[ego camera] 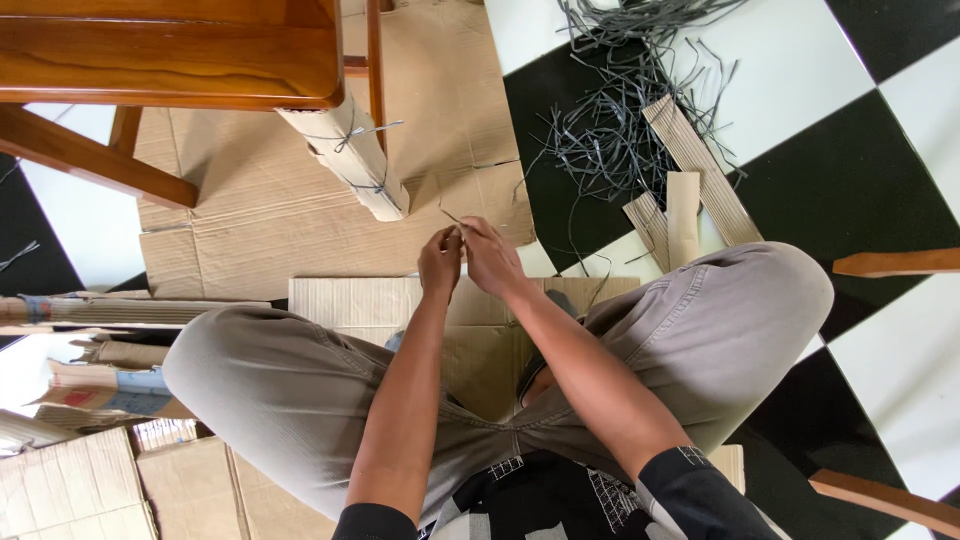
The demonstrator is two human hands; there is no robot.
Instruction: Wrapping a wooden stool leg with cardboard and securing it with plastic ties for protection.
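Strap (450, 217), thin and grey, sits pinched between both grips at frame centre, left hand (440, 262) and right hand (491, 255) touching.

Flat cardboard (300, 215) ahead of the hands is largely open toward its left edge. The wrapped chair leg (350, 160) stands just beyond the left hand (440, 262) and right hand (490, 255), blocking forward reach. Both knees (740, 300) hem in the sides. Toward the cardboard's right edge, a strap pile (620, 110) and cardboard strips (690, 190) clutter the floor (880, 180).
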